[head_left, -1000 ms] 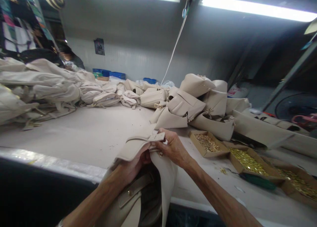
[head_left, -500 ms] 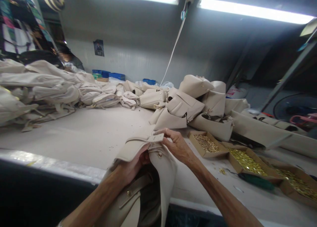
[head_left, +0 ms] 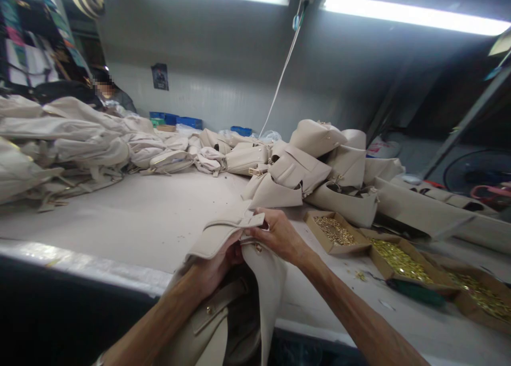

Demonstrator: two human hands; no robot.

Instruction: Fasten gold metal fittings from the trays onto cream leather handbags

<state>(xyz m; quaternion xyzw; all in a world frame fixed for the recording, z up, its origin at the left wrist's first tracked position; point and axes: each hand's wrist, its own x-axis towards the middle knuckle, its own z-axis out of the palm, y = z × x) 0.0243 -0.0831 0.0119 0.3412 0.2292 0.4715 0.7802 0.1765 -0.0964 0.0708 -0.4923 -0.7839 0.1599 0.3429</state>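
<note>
A cream leather handbag with its dark inside showing hangs over the near edge of the table. Inside its opening, my left hand is closed around the bag's upper part, the fingertips mostly hidden by the material. My right hand pinches a short strap end at the top of the bag between thumb and fingers. A small gold stud sits on the bag just under the right thumb. Another gold stud shows on a strap inside, below my left wrist.
Cardboard trays of small gold metal parts stand at the right, beside a green-handled tool. Cream bags are piled behind. Soft cream pieces heap at the left. A person sits far back left.
My right thumb has shifted left beneath the strap end, and the right fingers have changed their grip on it. My left hand and the bag stay nearly where they were.
</note>
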